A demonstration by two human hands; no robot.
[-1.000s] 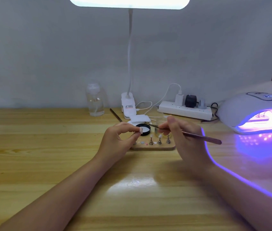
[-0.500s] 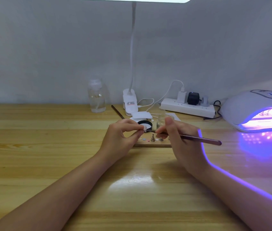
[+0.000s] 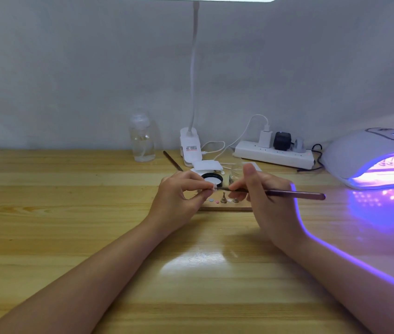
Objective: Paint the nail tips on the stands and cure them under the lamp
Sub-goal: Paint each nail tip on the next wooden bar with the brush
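Note:
My left hand (image 3: 182,197) pinches a small stand with a pale nail tip (image 3: 214,188) just above the wooden holder board (image 3: 224,208). My right hand (image 3: 267,196) grips a thin dark brush (image 3: 294,194) like a pen, and its bristle end meets the nail tip. On the board stand a metal stand (image 3: 224,197) and another (image 3: 236,200), beside some small coloured dots. A black pot of white gel (image 3: 212,180) sits open behind the board. The curing lamp (image 3: 374,155) glows purple at the right, with stands visible inside.
Along the back wall stand a clear bottle (image 3: 142,138), the desk lamp's white clamp base (image 3: 190,147) and a power strip (image 3: 273,154) with plugs. A second brush (image 3: 173,161) lies behind my left hand. A small glass jar (image 3: 235,172) and white lid (image 3: 206,165) are nearby.
The brush tip moved from the gel pot down to the nail tip in my left hand. The head camera tilted up slightly, so the table scene sits lower in the frame.

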